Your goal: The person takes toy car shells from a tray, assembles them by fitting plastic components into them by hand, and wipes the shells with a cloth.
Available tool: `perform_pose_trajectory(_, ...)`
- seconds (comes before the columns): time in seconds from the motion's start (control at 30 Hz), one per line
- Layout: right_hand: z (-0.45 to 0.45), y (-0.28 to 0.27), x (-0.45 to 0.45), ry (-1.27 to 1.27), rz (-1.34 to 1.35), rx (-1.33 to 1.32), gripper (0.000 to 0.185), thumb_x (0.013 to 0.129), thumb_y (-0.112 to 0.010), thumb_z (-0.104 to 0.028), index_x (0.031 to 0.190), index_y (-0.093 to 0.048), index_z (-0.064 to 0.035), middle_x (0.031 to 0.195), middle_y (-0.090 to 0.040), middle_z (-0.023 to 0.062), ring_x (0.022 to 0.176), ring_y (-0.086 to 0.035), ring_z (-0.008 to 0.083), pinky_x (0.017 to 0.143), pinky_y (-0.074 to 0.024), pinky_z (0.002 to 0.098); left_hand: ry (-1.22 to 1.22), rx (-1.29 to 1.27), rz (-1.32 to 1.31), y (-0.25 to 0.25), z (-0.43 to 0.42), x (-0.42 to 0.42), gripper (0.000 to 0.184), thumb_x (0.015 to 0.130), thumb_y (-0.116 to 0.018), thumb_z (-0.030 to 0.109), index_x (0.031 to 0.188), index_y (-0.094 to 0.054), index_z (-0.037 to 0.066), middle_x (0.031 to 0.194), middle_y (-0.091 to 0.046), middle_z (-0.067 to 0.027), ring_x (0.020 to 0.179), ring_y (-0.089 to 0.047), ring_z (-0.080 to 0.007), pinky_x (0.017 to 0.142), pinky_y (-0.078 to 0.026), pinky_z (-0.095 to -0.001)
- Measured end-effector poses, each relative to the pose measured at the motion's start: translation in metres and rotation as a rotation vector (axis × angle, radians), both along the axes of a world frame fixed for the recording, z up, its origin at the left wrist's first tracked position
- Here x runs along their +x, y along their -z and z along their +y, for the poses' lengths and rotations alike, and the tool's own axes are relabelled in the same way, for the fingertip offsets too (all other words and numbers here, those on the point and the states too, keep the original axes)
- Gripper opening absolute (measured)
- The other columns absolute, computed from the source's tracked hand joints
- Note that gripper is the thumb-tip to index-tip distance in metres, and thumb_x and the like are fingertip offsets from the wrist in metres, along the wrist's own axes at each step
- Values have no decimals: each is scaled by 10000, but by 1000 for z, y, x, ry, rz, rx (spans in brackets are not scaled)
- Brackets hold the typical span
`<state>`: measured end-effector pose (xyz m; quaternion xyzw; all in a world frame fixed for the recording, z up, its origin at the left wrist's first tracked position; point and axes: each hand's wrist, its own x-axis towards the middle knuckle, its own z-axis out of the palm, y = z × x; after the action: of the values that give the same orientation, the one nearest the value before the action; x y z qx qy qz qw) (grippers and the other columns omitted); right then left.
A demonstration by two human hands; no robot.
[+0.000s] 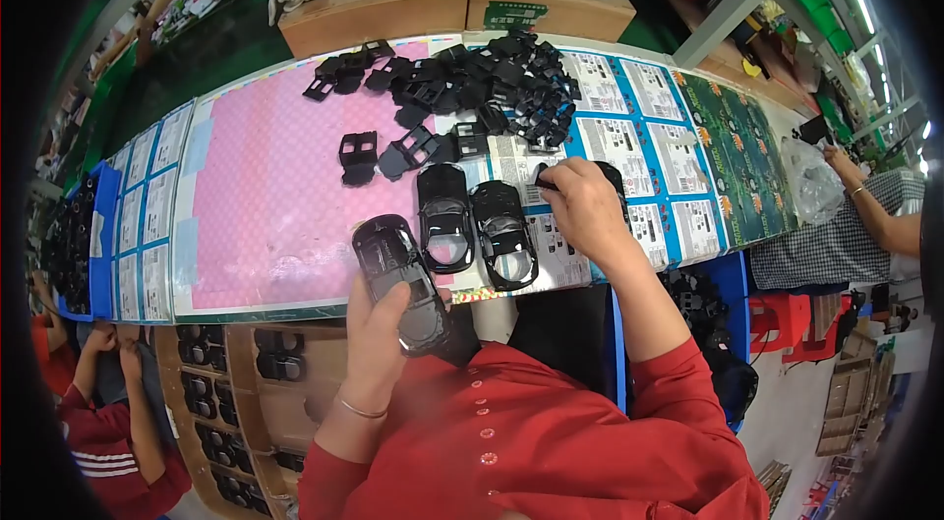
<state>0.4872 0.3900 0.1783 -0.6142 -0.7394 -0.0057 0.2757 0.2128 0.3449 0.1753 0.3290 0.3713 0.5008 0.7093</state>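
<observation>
My left hand [379,338] is wrapped round a black toy car [398,274] held tilted over the table's front edge. Two glossy black toy car bodies, the nearer-left one [445,215] and the one beside it [505,235], lie side by side on the table. My right hand [587,208] pinches a small black part [544,176] whose exact kind I cannot make out. Beyond that hand, partly hidden by it, another black car body [614,184] shows. A few black plastic car inserts [408,151] lie just past the cars.
A heap of black plastic parts [492,78] covers the table's far side. Pink sheeting [275,196] and printed sheets [619,156] cover the tabletop. A blue bin [101,235] stands at left. Cardboard trays [246,343] with cars sit below. Other people work at both sides.
</observation>
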Motion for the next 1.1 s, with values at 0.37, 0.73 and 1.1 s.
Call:
perform_pose_trajectory(0.37,11,17,0,105,-204,-89,286,730,-675,-133,984,-579,-41,951,-601,147,829,-606,335,728,-484,418,95,-21,-95,10,-3,-4,497,743,-559,-26,1210,-389,-7,1004,-596,-159,844,-657,-282,768,-557,-413)
perform_pose_trajectory(0.73,13,20,1,77,3,-59,300,669,-642,-77,936,-522,-16,968,-526,172,921,-522,352,812,-440,421,98,11,-10,9,-5,-6,525,723,-525,-54,1226,-381,-14,1000,-602,-164,847,-655,-277,774,-551,-401)
perform_pose_trajectory(1.1,-15,-65,-69,-904,241,-178,451,566,-566,82,1005,-530,-11,1084,-567,154,1026,-527,363,865,-460,401,323,-149,-180,-3,-1,-2,594,675,-492,-68,1253,-368,-13,1069,-548,-122,950,-601,-198,805,-524,-327)
